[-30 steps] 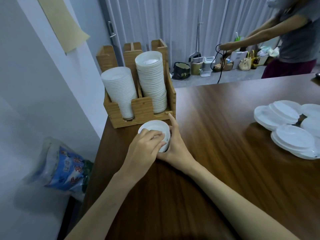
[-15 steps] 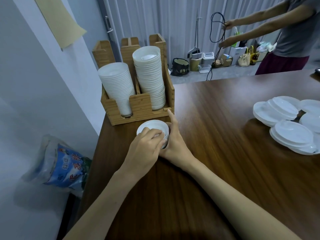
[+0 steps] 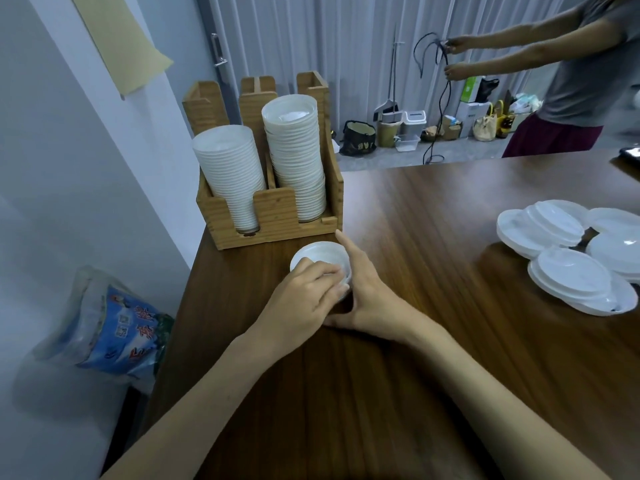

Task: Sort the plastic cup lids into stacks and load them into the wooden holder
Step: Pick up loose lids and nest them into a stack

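The left hand (image 3: 308,296) is curled over the near edge of a short stack of lids (image 3: 322,254), fingertips bent down onto its top. The right hand (image 3: 372,292) lies against the stack's right side, index finger straight and reaching toward the holder (image 3: 277,211), thumb stretched along the surface (image 3: 415,220). Its other fingers are hidden, so it seems to steady the stack rather than grip it.

The stack stands flat on the surface just in front of the holder's right front corner, close to it but apart. It is low and round, its short axis upright, white with a raised rim and a faint sheen.

The holder lies straight ahead of both hands, and the left hand is nearer its slots. Both slots carry tall white stacks leaning back. The stack in the left slot (image 3: 230,174) is lower, while the one in the right slot (image 3: 296,157) rises almost to the holder's top. The lift probably has to go up and forward, then tilt to match that lean, and the left slot looks to have more room.

Well to the right of the holder, wider loose lids (image 3: 568,251) lie overlapped, unsorted.
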